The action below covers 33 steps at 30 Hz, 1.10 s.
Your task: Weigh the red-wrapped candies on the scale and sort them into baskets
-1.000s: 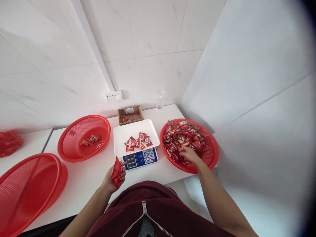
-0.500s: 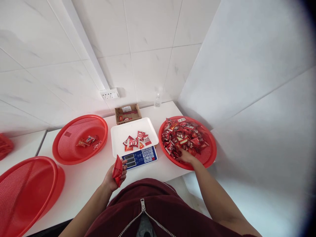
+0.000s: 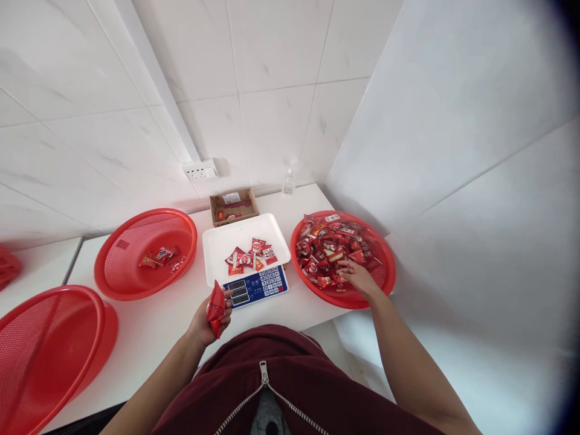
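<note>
Red packets fill the basket where your right hand rests, grip unclear. Your left hand clutches a red pouch beside the scale.

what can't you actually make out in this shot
All in the head view.
Whether the right hand grips a packet: its fingertips sink into the pile in the right basket.
The scale display digits: too small.
What the crumpled red bag in the left hand holds: its folds and the fingers hide the inside.
The red thing at the left edge: cut off by the frame.
The box contents: too small.
</note>
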Each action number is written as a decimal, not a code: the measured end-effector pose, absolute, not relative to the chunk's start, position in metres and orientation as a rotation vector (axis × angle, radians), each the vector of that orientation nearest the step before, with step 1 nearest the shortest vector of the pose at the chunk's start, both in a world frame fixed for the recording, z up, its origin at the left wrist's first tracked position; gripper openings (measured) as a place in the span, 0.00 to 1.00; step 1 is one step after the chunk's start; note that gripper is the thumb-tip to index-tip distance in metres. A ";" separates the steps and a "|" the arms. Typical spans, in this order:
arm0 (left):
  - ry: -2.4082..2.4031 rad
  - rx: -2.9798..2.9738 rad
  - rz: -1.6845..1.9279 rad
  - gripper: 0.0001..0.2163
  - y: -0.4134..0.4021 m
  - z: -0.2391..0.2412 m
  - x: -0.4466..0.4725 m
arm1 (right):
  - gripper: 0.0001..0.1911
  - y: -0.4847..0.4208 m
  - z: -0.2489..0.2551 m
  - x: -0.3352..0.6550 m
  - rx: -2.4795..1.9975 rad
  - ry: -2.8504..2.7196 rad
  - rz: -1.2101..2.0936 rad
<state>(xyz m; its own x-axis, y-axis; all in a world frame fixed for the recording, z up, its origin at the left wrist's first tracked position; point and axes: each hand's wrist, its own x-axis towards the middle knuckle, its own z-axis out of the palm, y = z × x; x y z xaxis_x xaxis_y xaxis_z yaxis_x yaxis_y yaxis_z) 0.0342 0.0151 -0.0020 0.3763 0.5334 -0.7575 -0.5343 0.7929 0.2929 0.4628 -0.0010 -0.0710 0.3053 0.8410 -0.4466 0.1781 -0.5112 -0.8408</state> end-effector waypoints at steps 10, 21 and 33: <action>0.997 -0.020 0.725 0.11 0.011 -0.002 0.030 | 0.13 0.002 -0.067 0.454 -1.778 -0.748 1.114; 0.993 -0.034 0.760 0.12 0.005 -0.001 0.028 | 0.12 0.073 -0.028 0.292 -1.465 -1.419 1.275; 1.026 -0.080 0.795 0.12 -0.007 -0.008 0.019 | 0.12 0.046 -0.051 0.309 -1.590 -1.362 1.126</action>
